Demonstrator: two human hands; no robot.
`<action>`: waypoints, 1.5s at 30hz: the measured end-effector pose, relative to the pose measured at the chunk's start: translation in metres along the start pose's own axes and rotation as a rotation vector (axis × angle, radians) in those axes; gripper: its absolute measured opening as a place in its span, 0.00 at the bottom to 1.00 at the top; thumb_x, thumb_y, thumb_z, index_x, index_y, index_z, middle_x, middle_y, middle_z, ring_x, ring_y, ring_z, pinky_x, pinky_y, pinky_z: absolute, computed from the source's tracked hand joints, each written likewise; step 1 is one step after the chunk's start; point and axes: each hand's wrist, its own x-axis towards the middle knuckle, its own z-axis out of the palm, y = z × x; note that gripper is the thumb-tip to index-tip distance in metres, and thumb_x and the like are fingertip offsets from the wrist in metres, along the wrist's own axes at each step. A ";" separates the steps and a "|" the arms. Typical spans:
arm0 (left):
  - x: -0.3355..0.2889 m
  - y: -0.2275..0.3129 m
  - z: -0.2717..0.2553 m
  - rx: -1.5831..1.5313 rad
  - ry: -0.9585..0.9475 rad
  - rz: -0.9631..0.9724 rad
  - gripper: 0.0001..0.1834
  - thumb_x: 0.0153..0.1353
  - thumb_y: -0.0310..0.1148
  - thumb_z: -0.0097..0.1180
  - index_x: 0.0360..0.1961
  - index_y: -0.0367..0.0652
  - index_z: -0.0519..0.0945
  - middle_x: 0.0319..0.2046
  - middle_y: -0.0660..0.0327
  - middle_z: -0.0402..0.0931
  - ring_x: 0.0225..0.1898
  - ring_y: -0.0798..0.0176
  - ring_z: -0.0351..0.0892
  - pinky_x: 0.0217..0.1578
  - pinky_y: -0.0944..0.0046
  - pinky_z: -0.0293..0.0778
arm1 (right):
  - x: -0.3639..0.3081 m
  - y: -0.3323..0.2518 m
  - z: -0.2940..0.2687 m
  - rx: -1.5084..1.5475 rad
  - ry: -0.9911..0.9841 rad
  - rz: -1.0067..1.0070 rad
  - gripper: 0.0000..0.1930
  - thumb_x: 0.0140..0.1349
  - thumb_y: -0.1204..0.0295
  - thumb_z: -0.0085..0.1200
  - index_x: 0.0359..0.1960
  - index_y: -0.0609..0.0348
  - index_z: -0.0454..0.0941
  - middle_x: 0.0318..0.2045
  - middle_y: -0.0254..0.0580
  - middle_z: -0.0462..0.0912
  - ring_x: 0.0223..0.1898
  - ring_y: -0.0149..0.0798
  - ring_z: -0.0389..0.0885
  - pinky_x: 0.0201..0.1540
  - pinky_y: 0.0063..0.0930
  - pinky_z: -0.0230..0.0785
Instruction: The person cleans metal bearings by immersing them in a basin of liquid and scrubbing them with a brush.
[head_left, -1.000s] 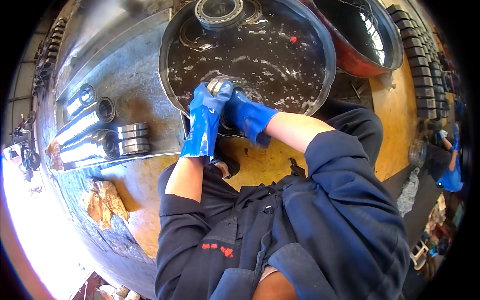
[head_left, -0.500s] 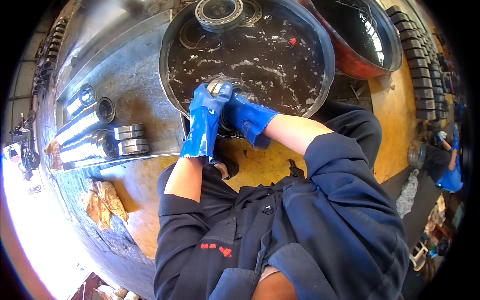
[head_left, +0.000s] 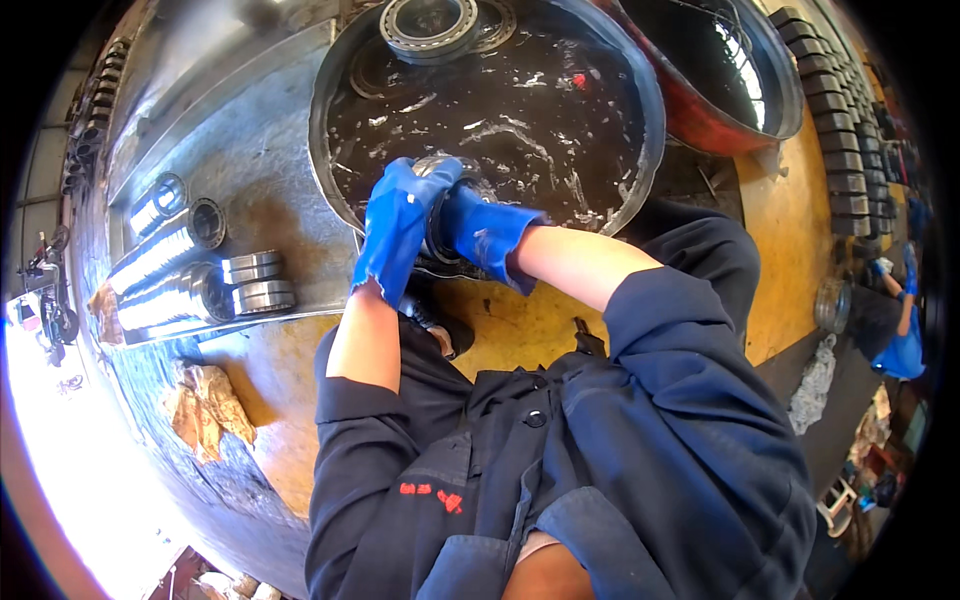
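Both my hands wear blue rubber gloves and grip a metal roller bearing (head_left: 438, 163) at the near rim of a round tub (head_left: 318, 165) of dark liquid. My left hand (head_left: 403, 205) is wrapped over the bearing's left side. On its right side is my right hand (head_left: 482, 228), its fingertips partly hidden. The gloves cover much of the bearing, so only its top and a dark edge between the hands show. Farther back in the tub, another bearing (head_left: 428, 50) lies partly over a ring (head_left: 497, 25), with small red bits (head_left: 579, 81) in the liquid nearby.
On the metal tray (head_left: 280, 190) at left lie rows of bearings (head_left: 165, 250) and a short stack (head_left: 262, 280). A stained cloth (head_left: 208, 410) lies nearer. A red drum (head_left: 715, 125) stands beyond the tub at right. Stacked dark blocks (head_left: 838, 130) and another person (head_left: 895, 330) are farther right.
Both gloved hands have shifted slightly left with the bearing and turned it, showing more of its dark edge between them. The tub and its contents sit slightly farther left in view.
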 end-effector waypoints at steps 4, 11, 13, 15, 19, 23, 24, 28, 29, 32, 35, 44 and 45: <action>0.012 0.039 0.023 0.016 -0.118 -0.001 0.40 0.61 0.58 0.69 0.50 0.23 0.84 0.44 0.44 0.89 0.47 0.53 0.89 0.50 0.56 0.80 | -0.034 0.062 0.045 0.224 0.033 0.057 0.14 0.71 0.65 0.54 0.53 0.48 0.88 0.54 0.50 0.88 0.57 0.47 0.87 0.57 0.43 0.80; 0.012 -0.033 0.021 -0.071 0.103 0.078 0.34 0.64 0.54 0.71 0.48 0.26 0.85 0.39 0.53 0.89 0.41 0.61 0.87 0.44 0.58 0.81 | -0.112 0.064 -0.066 0.090 -0.303 0.237 0.20 0.54 0.74 0.67 0.50 0.57 0.84 0.48 0.52 0.88 0.53 0.58 0.87 0.54 0.48 0.82; -0.009 -0.022 0.031 0.019 0.223 0.079 0.35 0.62 0.56 0.73 0.52 0.31 0.85 0.42 0.49 0.90 0.43 0.56 0.90 0.47 0.56 0.82 | -0.141 0.078 -0.041 0.100 -0.021 0.256 0.19 0.54 0.71 0.71 0.50 0.53 0.88 0.45 0.47 0.91 0.51 0.55 0.90 0.52 0.50 0.84; -0.034 -0.020 0.037 0.264 0.327 0.022 0.36 0.59 0.56 0.75 0.55 0.34 0.84 0.45 0.45 0.90 0.47 0.50 0.91 0.50 0.53 0.82 | -0.134 0.070 -0.049 0.103 -0.118 0.277 0.21 0.54 0.73 0.68 0.52 0.55 0.86 0.49 0.50 0.89 0.54 0.56 0.88 0.54 0.50 0.82; -0.064 -0.001 0.032 0.301 0.202 -0.059 0.43 0.55 0.64 0.72 0.60 0.39 0.82 0.56 0.39 0.84 0.57 0.37 0.86 0.59 0.45 0.80 | -0.113 0.062 -0.059 0.127 -0.218 0.258 0.22 0.54 0.73 0.68 0.53 0.56 0.85 0.49 0.53 0.89 0.53 0.58 0.88 0.54 0.51 0.82; -0.069 0.016 0.029 0.332 0.209 -0.038 0.40 0.57 0.61 0.73 0.60 0.39 0.82 0.55 0.42 0.85 0.56 0.38 0.86 0.58 0.46 0.80 | -0.109 0.062 -0.054 0.277 -0.235 0.274 0.15 0.52 0.69 0.69 0.42 0.57 0.92 0.41 0.55 0.92 0.44 0.60 0.91 0.43 0.52 0.84; -0.067 0.011 0.028 0.338 0.233 -0.027 0.40 0.57 0.60 0.73 0.60 0.39 0.82 0.55 0.42 0.86 0.56 0.38 0.86 0.58 0.46 0.80 | -0.110 0.063 -0.054 0.351 -0.215 0.274 0.15 0.51 0.68 0.69 0.42 0.58 0.92 0.41 0.56 0.91 0.44 0.60 0.91 0.43 0.51 0.84; -0.060 0.019 0.029 0.268 0.165 0.017 0.39 0.58 0.56 0.74 0.59 0.34 0.82 0.52 0.41 0.87 0.54 0.41 0.88 0.55 0.49 0.82 | -0.104 0.072 -0.034 0.595 -0.174 0.307 0.19 0.50 0.66 0.67 0.43 0.61 0.91 0.40 0.59 0.91 0.43 0.60 0.91 0.44 0.49 0.83; -0.057 0.019 0.030 0.229 0.129 0.017 0.39 0.58 0.56 0.74 0.59 0.33 0.81 0.51 0.40 0.87 0.53 0.42 0.89 0.55 0.49 0.82 | -0.103 0.075 -0.024 0.658 -0.182 0.308 0.19 0.53 0.66 0.65 0.46 0.60 0.90 0.40 0.58 0.91 0.43 0.57 0.91 0.45 0.48 0.82; -0.028 -0.013 0.025 -0.049 0.004 0.064 0.33 0.60 0.46 0.75 0.57 0.31 0.82 0.45 0.46 0.89 0.45 0.48 0.91 0.48 0.56 0.84 | -0.093 0.075 -0.005 0.780 -0.197 0.295 0.20 0.61 0.65 0.60 0.54 0.57 0.88 0.41 0.56 0.91 0.43 0.51 0.90 0.48 0.46 0.81; -0.009 -0.015 0.031 -0.288 -0.230 0.115 0.24 0.71 0.40 0.63 0.56 0.28 0.81 0.45 0.46 0.89 0.44 0.50 0.90 0.47 0.56 0.86 | -0.089 0.083 0.018 0.945 -0.149 0.354 0.21 0.65 0.63 0.59 0.56 0.59 0.87 0.44 0.54 0.91 0.45 0.46 0.89 0.50 0.43 0.79; 0.019 -0.058 0.024 -0.298 -0.191 -0.138 0.14 0.77 0.40 0.58 0.48 0.41 0.88 0.31 0.64 0.84 0.29 0.66 0.83 0.27 0.66 0.76 | -0.098 0.061 -0.007 1.391 0.081 0.393 0.26 0.73 0.51 0.55 0.53 0.64 0.87 0.44 0.54 0.91 0.45 0.48 0.88 0.52 0.44 0.76; 0.006 -0.040 0.024 -0.309 -0.190 -0.112 0.14 0.76 0.41 0.60 0.48 0.41 0.87 0.31 0.64 0.85 0.29 0.67 0.83 0.27 0.66 0.75 | -0.096 0.057 -0.008 1.383 0.082 0.393 0.27 0.74 0.50 0.54 0.54 0.64 0.86 0.45 0.55 0.90 0.46 0.47 0.88 0.53 0.43 0.76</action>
